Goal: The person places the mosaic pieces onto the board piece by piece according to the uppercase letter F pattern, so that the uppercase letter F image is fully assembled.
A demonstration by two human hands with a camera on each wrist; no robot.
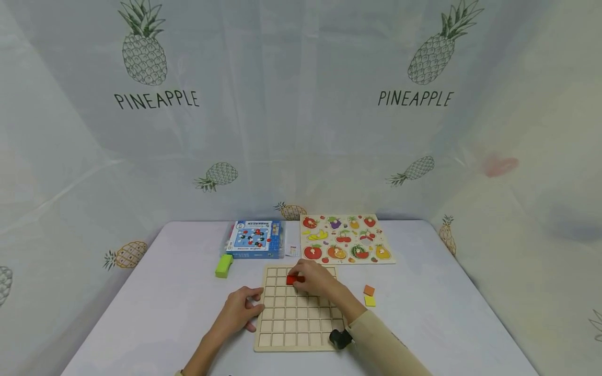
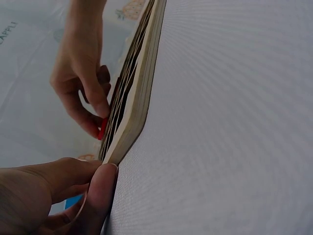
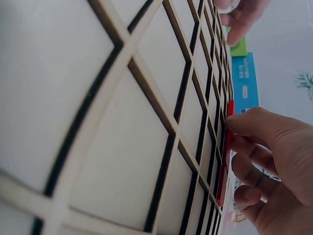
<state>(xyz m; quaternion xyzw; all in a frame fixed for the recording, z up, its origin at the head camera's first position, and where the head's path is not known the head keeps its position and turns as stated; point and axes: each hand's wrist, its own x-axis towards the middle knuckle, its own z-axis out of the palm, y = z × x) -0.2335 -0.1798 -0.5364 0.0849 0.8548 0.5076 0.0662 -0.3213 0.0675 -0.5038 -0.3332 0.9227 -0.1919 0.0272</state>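
A pale wooden grid board [image 1: 285, 327] with square recesses lies on the table. At its left edge my left hand [image 1: 236, 310] holds the rim between thumb and fingers; the left wrist view shows that grip [image 2: 73, 188] close up. Over the board's far rows, my right hand [image 1: 316, 278] pinches a small red tile [image 1: 291, 280] at the grid surface. In the right wrist view, the right thumb and index finger meet at the red tile [image 3: 231, 108], the other fingers curled. A second red piece [image 3: 222, 186] sits below it along the grid.
Right of the board lie an orange tile [image 1: 369, 290] and a yellow tile [image 1: 370, 301]. Behind it stand a blue box [image 1: 254, 255] and a fruit puzzle board [image 1: 347, 250]. A green block [image 1: 223, 266] is at the left. A black object [image 1: 340, 339] is by the right wrist.
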